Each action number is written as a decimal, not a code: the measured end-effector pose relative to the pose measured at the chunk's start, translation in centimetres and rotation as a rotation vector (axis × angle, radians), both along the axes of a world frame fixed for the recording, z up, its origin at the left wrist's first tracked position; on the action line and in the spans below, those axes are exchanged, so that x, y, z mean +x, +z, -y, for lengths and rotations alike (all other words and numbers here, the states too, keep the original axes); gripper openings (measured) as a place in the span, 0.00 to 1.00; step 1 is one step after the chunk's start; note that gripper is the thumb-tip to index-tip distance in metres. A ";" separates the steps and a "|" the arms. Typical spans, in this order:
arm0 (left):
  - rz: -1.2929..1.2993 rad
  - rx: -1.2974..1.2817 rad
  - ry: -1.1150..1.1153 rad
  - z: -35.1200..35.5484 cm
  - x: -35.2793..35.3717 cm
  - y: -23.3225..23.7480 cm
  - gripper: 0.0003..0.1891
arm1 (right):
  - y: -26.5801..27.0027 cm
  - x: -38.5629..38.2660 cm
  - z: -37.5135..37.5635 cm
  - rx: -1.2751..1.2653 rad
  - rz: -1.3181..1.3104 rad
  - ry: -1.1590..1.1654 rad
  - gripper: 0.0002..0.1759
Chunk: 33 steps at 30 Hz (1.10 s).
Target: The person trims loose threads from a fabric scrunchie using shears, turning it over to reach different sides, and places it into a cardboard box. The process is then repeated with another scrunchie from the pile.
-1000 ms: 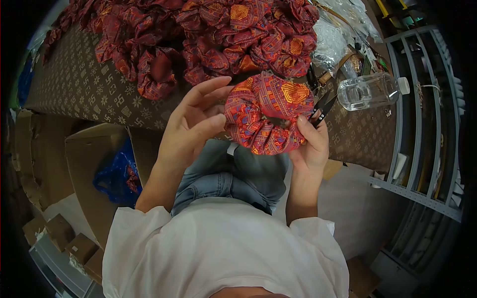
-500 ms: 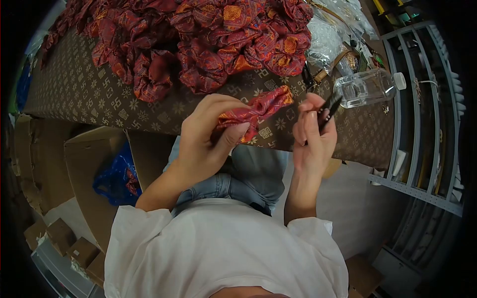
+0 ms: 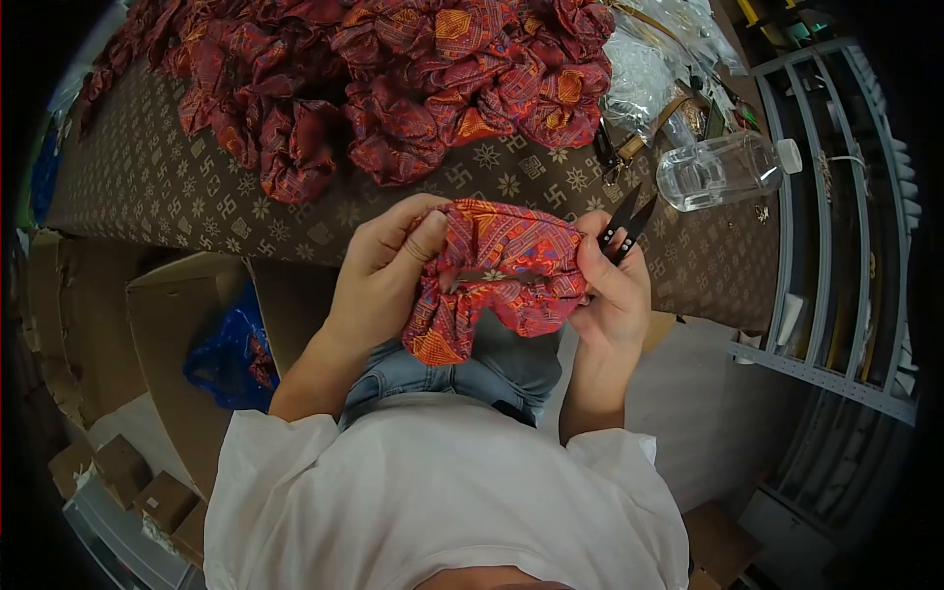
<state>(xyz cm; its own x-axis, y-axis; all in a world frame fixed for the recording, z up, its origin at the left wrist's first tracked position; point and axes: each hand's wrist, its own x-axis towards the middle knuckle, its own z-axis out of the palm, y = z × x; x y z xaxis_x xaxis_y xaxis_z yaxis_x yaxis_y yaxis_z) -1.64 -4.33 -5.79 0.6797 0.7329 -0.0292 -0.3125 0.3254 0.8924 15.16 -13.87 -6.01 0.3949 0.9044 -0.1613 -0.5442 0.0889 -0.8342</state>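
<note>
I see the left hand (image 3: 379,275) closed on the left side of a scrunchie (image 3: 501,270), thumb and fingers pinching the gathered cloth. The right hand (image 3: 615,295) pinches its right side and also grips small black snips (image 3: 624,221), whose blades are parted and point toward the far edge. The scrunchie is a soft ring of woven red and orange fabric with many folds, held at the near edge of the table (image 3: 177,187), above the lap. The table has a brown patterned cover. A heap of similar scrunchies (image 3: 393,79) fills the far side. A clear plastic bottle (image 3: 723,169) lies near the right edge. Between heap and hands, a bare strip is free.
</note>
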 end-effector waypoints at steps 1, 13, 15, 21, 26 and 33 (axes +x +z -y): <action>-0.019 0.002 0.051 0.0 -0.1 0.1 0.11 | -0.1 0.1 0.0 0.025 -0.053 -0.001 0.05; -0.134 0.270 0.217 -0.7 -0.3 0.0 0.11 | 0.0 0.5 -0.6 0.078 -0.231 -0.013 0.03; -0.146 0.286 0.233 -0.9 -0.2 0.1 0.11 | -0.2 0.8 -0.5 0.106 -0.246 0.022 0.03; -0.081 0.082 -0.064 -0.6 -0.1 0.7 0.10 | -0.1 -0.8 -0.8 0.075 0.118 -0.088 0.07; -0.230 0.255 -0.154 -1.2 -5.5 -1.6 0.14 | -1.4 0.8 -1.4 -0.016 0.238 -0.060 0.05; -0.480 -0.155 0.764 2.1 -23.7 -6.9 0.10 | -3.9 2.7 -3.9 0.018 0.498 0.044 0.07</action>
